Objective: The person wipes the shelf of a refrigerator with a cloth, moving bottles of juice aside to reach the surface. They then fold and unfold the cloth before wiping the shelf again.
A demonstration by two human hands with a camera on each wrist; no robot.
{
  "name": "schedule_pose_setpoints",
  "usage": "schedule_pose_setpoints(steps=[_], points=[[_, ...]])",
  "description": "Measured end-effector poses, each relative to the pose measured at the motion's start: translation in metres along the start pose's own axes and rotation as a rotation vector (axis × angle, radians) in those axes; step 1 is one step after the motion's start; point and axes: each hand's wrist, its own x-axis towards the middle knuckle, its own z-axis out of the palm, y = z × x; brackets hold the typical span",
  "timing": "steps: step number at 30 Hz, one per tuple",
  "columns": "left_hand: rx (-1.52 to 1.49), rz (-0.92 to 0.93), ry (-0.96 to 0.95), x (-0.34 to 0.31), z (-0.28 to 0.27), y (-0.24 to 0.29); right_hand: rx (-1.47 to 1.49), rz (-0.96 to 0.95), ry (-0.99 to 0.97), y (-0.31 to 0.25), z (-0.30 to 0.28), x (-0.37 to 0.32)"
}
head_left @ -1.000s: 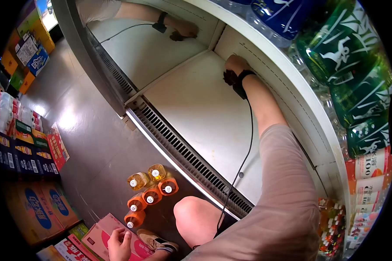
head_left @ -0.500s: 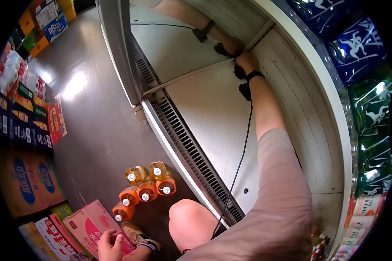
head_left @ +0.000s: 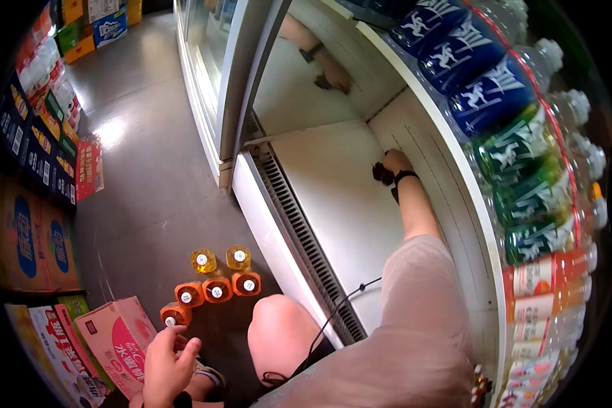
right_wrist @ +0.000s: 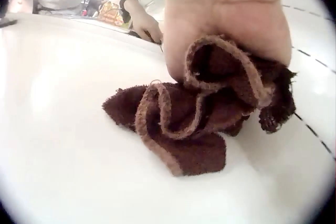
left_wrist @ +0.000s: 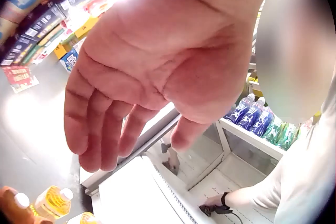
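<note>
A dark brown cloth (right_wrist: pixel 184 124) with a paler brown edge lies bunched under my right hand (head_left: pixel 397 162). That hand grips it against the white floor (head_left: pixel 333 183) of a cooler cabinet, close to the back wall. In the right wrist view the palm (right_wrist: pixel 226 14) covers part of the cloth, and the fingers are hidden. My left hand (head_left: pixel 167 364) is held in the air near my knee, over the pink carton. Its fingers are relaxed with nothing in them, as the left wrist view of the palm (left_wrist: pixel 157 61) shows.
Orange bottles (head_left: pixel 217 290) and yellow bottles (head_left: pixel 238 257) stand on the grey floor beside the cabinet's slotted vent (head_left: pixel 299 231). A pink carton (head_left: pixel 119 340) is at lower left. Blue-labelled bottles (head_left: pixel 449 61) line the shelf above. A black cable (head_left: pixel 330 316) trails from my right side.
My right hand reached the inner corner by the side panel, then moved back along the rear wall toward me with the cloth. The left hand rose slightly; the head view shifted.
</note>
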Motion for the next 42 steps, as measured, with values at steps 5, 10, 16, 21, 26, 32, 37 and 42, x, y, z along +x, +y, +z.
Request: schedule_pose_setpoints(steps=[5, 10, 16, 21, 26, 32, 37, 42], points=[[0.007, 0.062, -0.024, -0.003, -0.018, -0.024, -0.133, 0.158, -0.081, 0.108, 0.04, -0.075], [-0.121, -0.048, -0.144, -0.017, -0.017, -0.025, -0.111, 0.299, 0.337, 0.181, 0.102, -0.127], [0.02, 0.163, -0.134, -0.078, 0.024, -0.025, 0.081, 0.222, 0.365, 0.147, 0.061, -0.22], [-0.05, 0.347, -0.099, -0.109, 0.06, -0.054, 0.514, 0.198, 0.419, 0.117, 0.058, -0.344], [-0.179, 0.21, -0.233, -0.139, 0.069, -0.039, 0.697, -0.023, 0.257, 0.084, 0.059, -0.447], [-0.193, 0.31, -0.22, -0.174, 0.062, -0.007, 0.885, -0.406, 0.216, 0.06, -0.003, -0.587], [-0.382, 0.313, -0.159, -0.188, 0.068, 0.003, 0.872, -0.635, 0.31, 0.018, -0.017, -0.651], [-0.606, 0.152, -0.166, -0.152, 0.073, -0.01, 1.034, -0.587, 0.267, -0.03, 0.001, -0.667]])
